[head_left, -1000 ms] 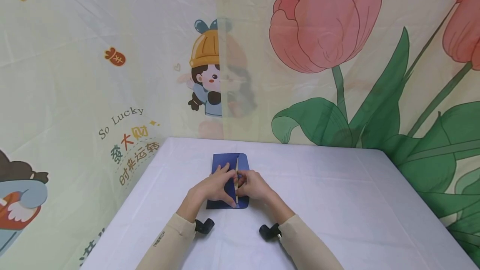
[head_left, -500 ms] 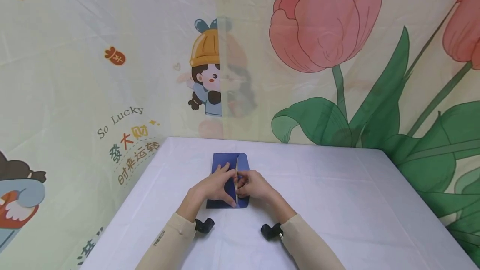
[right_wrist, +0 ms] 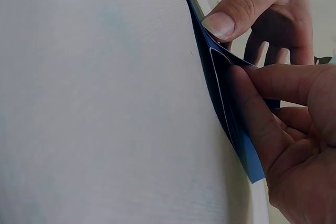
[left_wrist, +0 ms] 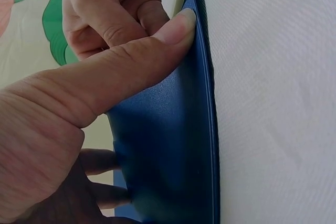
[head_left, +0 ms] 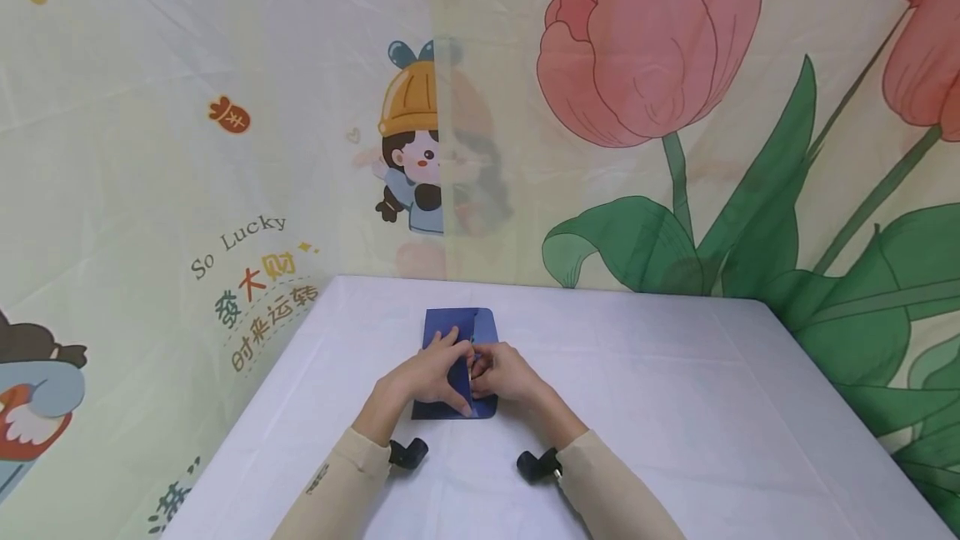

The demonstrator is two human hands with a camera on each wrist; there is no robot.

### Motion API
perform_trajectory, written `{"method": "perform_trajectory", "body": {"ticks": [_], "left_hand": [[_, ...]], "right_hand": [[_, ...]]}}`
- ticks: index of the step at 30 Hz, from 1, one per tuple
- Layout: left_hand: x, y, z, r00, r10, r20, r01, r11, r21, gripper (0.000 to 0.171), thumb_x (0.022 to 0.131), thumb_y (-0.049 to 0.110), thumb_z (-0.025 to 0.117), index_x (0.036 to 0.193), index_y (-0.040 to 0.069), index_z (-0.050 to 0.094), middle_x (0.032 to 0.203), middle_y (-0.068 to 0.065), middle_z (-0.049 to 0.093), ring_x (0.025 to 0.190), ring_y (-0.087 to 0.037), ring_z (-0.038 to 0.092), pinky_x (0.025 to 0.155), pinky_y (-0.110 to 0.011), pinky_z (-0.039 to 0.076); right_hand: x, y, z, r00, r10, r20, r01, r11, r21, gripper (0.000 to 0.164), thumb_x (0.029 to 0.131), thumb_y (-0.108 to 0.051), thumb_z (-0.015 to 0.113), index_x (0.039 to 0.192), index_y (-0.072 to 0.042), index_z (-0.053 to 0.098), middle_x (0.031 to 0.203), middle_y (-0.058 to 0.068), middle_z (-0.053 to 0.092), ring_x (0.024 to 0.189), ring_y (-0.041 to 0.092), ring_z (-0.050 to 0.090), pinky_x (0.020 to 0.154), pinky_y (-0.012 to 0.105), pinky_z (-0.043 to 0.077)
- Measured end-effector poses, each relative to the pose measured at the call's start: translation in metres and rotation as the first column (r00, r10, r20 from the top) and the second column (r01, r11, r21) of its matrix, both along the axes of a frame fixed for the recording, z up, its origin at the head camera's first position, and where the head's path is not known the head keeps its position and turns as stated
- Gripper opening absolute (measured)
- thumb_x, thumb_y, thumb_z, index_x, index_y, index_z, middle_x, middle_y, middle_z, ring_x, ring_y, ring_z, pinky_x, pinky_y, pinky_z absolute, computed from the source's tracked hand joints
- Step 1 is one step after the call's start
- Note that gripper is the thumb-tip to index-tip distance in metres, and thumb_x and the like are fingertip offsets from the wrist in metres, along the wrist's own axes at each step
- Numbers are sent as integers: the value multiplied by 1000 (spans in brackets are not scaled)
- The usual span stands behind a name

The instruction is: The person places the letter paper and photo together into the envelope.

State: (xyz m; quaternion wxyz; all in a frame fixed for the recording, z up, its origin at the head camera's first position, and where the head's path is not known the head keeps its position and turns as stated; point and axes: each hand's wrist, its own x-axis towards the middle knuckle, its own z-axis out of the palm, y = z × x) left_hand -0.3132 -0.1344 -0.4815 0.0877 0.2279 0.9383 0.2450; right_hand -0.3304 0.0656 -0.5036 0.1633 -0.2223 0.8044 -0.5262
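A dark blue envelope (head_left: 446, 322) lies on the table with its flap (head_left: 486, 325) spread to the right. My left hand (head_left: 432, 373) holds the envelope's body. Its thumb presses near the mouth edge, and the other fingers spread over the front, as the left wrist view shows. At the mouth, my right hand (head_left: 507, 373) has curled fingers. In the right wrist view its thumb (right_wrist: 257, 114) reaches into the gap beside the index finger. What those fingertips grip is hidden. A sliver of pale paper (head_left: 471, 377) shows between the hands.
The table (head_left: 675, 407) wears a white cloth. Printed curtains (head_left: 495, 190) with tulips and cartoon figures hang along its back and left side. Black wrist cameras (head_left: 408, 452) sit at both cuffs.
The pale strip along the envelope's mouth, long and bright before, is now mostly out of sight. My right fingers have shifted slightly at the opening. The left hand has stayed in place.
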Motion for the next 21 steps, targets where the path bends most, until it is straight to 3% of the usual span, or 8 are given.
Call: {"method": "perform_trajectory", "body": {"ticks": [5,11,17,21], "left_hand": [[1,0,-1,1000,-10,0,10,1000,7,68,65,49,98,112,26,54,171,-26,17,154,-61,10,117,-78,22],[3,1,-2,999,-12,43,13,1000,-26,69,68,48,96,124,29,61,171,-26,19,156,-58,10,119,-77,20],[5,-1,-4,996,21,85,-15,998,-68,88,71,49,94,148,31,54,172,-21,21,159,-51,9,120,-75,21],[7,-5,-5,997,19,71,-13,997,-79,104,71,52,94,158,23,44,172,-21,23,159,-50,13,123,-73,15]], "right_hand": [[0,5,-2,999,-1,46,3,999,-46,44,86,9,72,128,0,64,91,16,68,74,16,73,72,33,65],[2,17,3,996,-44,77,49,997,-67,68,86,8,73,149,9,46,100,18,70,80,19,76,74,35,65],[0,21,7,993,-99,61,104,992,-71,65,91,4,72,150,10,44,100,15,67,79,20,75,74,35,65],[0,21,8,993,-106,55,111,988,-104,64,95,-1,69,151,12,40,101,17,65,76,22,75,72,38,65]]}}
